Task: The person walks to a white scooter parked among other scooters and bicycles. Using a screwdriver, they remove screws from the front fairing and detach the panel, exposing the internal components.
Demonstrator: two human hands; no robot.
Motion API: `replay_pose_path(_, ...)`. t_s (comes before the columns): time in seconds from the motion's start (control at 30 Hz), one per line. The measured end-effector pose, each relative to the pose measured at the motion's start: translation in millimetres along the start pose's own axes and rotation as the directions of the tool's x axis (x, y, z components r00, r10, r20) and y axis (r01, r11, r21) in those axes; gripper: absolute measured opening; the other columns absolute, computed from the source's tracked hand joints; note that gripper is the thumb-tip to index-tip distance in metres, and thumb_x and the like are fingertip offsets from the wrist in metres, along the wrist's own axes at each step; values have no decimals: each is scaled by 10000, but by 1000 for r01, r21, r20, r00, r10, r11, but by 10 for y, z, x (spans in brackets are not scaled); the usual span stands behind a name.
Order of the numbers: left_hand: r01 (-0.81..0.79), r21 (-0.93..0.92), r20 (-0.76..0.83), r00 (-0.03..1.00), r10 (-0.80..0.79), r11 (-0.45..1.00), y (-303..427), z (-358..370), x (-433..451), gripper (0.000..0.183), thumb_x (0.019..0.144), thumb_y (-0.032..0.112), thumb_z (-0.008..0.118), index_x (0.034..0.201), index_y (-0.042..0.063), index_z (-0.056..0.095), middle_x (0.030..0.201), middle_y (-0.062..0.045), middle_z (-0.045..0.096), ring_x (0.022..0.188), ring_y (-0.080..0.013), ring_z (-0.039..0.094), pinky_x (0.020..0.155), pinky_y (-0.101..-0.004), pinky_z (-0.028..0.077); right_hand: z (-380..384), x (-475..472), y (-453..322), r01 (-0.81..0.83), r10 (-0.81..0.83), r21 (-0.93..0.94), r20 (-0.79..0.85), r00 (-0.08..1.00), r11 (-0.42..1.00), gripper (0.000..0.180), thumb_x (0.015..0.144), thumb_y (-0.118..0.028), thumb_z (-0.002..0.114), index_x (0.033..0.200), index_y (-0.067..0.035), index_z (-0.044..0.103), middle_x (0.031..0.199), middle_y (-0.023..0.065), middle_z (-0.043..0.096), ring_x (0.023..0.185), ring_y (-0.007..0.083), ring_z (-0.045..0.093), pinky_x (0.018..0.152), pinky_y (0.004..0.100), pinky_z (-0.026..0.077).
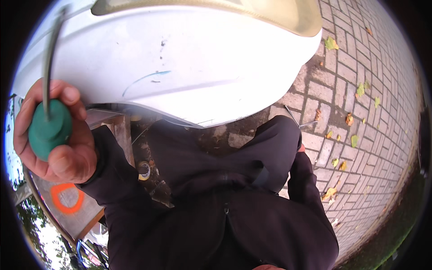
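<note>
At the left, my left hand (77, 162) is wrapped around the bulky green handle of a hand tool (50, 131). Its slim metal shaft points up, and the tip is blurred. Behind the shaft lies a large white vehicle body panel (209, 57) with a blue curved mark, dark chips and scratches. A yellowed headlight lens (287, 17) borders it at the top. Only a sliver of my right hand (302, 147) shows beside my right knee. A thin forked metal tool (299, 126) rises just above that hand; my fingers are hidden, so a grip on it cannot be confirmed.
Brick paving (341, 81) with scattered fallen leaves (349, 118) spreads to the right. A grey board (91, 211) with an orange ring (54, 199) stands at lower left. A roll of tape (144, 170) sits near my left leg. The panel's lower edge overhangs my knees.
</note>
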State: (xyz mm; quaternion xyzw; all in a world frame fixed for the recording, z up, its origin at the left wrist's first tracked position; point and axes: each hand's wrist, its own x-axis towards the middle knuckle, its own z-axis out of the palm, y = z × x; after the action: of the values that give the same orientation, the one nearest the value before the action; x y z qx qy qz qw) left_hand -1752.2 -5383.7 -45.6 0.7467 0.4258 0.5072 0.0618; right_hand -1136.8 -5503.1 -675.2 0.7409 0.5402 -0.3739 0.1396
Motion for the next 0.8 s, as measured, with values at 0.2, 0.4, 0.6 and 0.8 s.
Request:
replay_pose_path(0.2,31,-424,0,999,-34,905,99,48,-448,687,1009,536,766,1432,31,572,1146,-260,657,890,-260,694,671,-291,649,-1933,-832,-1440,561,-119,344,-767,630,753,415,1069,-257,734,1380,13,681,1215,179,763,1118,285,733,964,413,565)
replay_pose_path(0.4,512,-566,-34,768,-639,646,329,190,-1255,462,1067,417,687,1243,-4,616,1016,-223,699,669,-129,584,567,-237,463,-3484,-2119,-3905,974,-488,-166,-870,-69,158,501,1007,-107,679,1464,77,587,1468,287,648,1383,404,618,1199,478,456)
replay_pose_path(0.6,742,-562,253,574,-779,365,-2,68,-1447,431,1083,400,659,1244,1,634,1028,-145,710,682,-95,548,599,-223,434,-3537,-2568,-5015,917,-521,-399,-779,-350,-18,615,1089,-310,640,1535,89,495,1620,310,485,1530,441,456,1274,528,343)
replay_pose_path(0.8,734,-579,412,640,-649,356,-242,159,-1403,385,957,197,786,1275,30,646,1073,-28,674,985,-93,645,890,-254,506,-3497,-2564,-5017,894,-538,-440,-775,-331,85,621,1158,-378,508,1533,116,478,1607,308,481,1490,415,489,1243,507,402)
